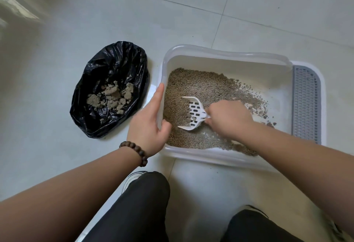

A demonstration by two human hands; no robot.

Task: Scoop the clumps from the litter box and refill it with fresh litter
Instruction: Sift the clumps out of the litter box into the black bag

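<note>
Your right hand point(229, 119) grips the scoop point(192, 113) handle, head buried in litter point(199, 88) at the litter box point(226, 53) left side, long axis pointing left. Left hand point(148, 121) clasps the left rim. The bag point(115, 63) with clumps point(111, 97) lies just beyond that rim, leftward.

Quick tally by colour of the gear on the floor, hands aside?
White: 2, the litter box and the slotted scoop
Black: 1, the trash bag
Grey: 1, the grated step on the box's right end
Total: 4
</note>
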